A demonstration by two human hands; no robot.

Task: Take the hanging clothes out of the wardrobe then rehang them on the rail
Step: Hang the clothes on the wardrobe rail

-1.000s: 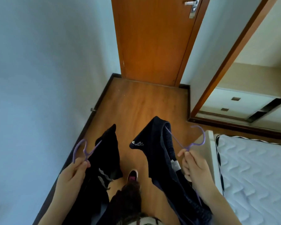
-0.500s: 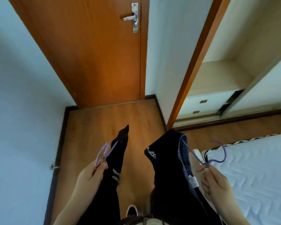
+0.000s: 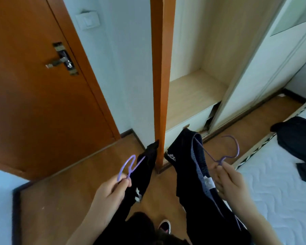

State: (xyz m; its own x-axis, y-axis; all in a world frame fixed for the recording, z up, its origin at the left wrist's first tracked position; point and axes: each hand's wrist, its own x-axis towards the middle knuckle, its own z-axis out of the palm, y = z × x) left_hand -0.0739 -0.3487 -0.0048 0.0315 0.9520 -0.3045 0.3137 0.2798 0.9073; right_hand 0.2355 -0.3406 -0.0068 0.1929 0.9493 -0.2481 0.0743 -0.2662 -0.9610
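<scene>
Your left hand is raised in front of you, fingers pinched shut around the neck of a purple hanger, its hook curling up and away from you. A black garment with small white marks hangs from it, left of the orange wardrobe post and reaching up to the post's base. Your right hand is held at a similar height on the other side of the post, fingertips closed on the neck of a second purple hanger. That one carries a dark garment with a grey-blue waistband, a white logo and a white label, draping down past your wrist. Right of the post, the open wardrobe shows a pale wooden shelf. Further right of it, dark clothing lies on the white quilted mattress.
</scene>
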